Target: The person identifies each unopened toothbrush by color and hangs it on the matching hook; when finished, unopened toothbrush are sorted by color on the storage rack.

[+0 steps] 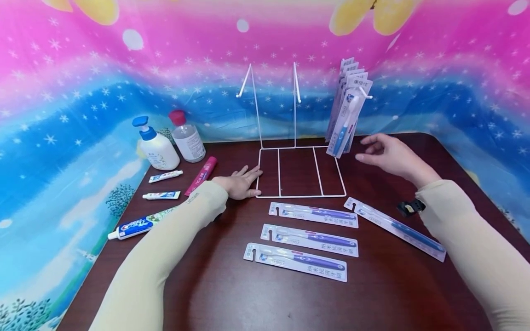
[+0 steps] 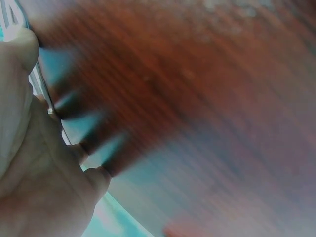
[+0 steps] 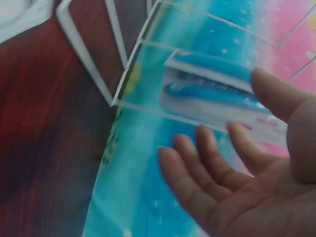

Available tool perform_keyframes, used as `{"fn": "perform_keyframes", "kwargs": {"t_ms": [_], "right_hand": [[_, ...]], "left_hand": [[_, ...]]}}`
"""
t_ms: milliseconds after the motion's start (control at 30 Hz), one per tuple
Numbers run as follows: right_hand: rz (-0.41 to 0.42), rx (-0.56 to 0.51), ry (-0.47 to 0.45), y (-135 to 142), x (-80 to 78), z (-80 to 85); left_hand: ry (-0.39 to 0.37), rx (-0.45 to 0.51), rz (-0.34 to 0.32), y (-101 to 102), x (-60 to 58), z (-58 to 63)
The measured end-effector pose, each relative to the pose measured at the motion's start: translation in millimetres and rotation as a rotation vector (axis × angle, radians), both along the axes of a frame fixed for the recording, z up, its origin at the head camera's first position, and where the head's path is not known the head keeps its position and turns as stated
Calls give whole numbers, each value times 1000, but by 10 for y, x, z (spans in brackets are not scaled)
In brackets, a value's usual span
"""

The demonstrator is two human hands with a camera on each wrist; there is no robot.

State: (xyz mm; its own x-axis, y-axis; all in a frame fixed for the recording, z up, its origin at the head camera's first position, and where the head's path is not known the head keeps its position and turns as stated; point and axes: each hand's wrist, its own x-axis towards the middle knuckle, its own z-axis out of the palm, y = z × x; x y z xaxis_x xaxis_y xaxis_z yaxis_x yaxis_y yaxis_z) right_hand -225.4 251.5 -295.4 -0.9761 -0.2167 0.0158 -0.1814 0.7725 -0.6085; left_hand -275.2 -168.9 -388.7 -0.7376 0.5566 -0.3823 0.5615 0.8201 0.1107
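Observation:
A white wire rack [image 1: 301,196] stands on the table, its right hook carrying several packaged toothbrushes [image 1: 347,120] with blue handles. My left hand [image 1: 240,183] rests palm down with spread fingers at the left side of the rack's base; in the left wrist view the fingers reach that wire. To the right of the hanging packs, my right hand [image 1: 389,155] is in the air, holding nothing, its fingers slightly bent and apart from them. Three purple packaged toothbrushes [image 1: 312,237] lie in front of the rack. A blue packaged toothbrush [image 1: 397,228] lies slanted near the right sleeve.
At the left are a white pump bottle [image 1: 159,151] with a blue top, a clear bottle [image 1: 189,142] with a red cap, a pink tube [image 1: 201,175], two small tubes [image 1: 161,195] and a larger toothpaste tube [image 1: 138,226]. The rack's left and middle hooks [image 1: 297,87] hold nothing.

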Motion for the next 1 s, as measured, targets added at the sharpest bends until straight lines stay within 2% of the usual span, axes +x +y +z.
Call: {"fn": "perform_keyframes", "kwargs": {"t_ms": [200,267,400,567,767,900,1000], "right_hand": [[142,338,-62,159,420,-301],[158,408,-87,190,557,-421],[154,479,-104,258,759,-599],[128,484,-105,301,873,-673],[129,477,-93,359,885,-663],[100,432,-18,399,921,-554],[40,335,50,381,952,-380]], "left_hand": [[-6,3,14,16,17,39],[-14,-5,26,17,-2,32],[-27,-13,40,-1,-72,-44],[-19,-19,36,-17,-100,-98],[-14,-7,22,7,-20,-5],[-19,6,18,24,24,64],[-21,6,21,12,21,52]]}}
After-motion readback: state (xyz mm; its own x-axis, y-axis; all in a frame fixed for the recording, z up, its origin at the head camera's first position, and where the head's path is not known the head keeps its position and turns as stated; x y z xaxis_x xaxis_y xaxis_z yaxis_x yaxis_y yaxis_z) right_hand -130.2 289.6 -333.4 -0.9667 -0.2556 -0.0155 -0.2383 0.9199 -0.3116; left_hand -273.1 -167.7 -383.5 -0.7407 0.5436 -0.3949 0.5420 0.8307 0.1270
